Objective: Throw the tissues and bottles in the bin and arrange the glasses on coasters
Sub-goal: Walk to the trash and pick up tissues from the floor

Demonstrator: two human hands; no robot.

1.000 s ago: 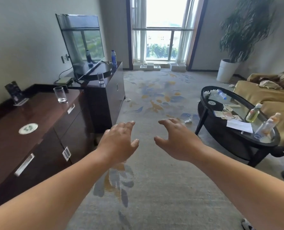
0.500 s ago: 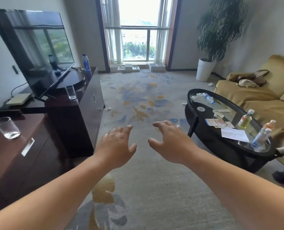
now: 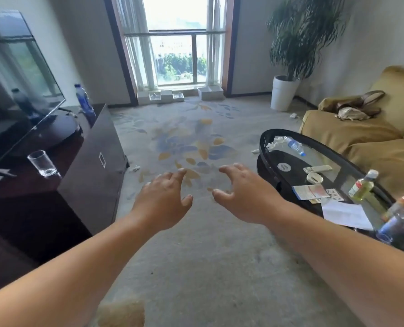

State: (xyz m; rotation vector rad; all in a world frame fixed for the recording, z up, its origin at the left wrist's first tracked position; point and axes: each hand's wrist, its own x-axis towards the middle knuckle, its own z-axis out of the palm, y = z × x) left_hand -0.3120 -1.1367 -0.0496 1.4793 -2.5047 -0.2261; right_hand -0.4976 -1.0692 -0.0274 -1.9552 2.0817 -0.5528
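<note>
As glass (image 3: 41, 162) stands upright, bottle (image 3: 295, 145) lies flat

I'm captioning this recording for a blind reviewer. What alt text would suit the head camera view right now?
Two empty hands, left hand and right hand, reach forward with spread fingers over a patterned carpet. A glass and a blue bottle stand on the TV cabinet at left; bottles, tissues and papers litter the glass coffee table at right.

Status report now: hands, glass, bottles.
Left hand and right hand open, empty, above the carpet. Glass on TV cabinet, no coaster under it. Bottles on coffee table, none picked up. No bin in view.
</note>
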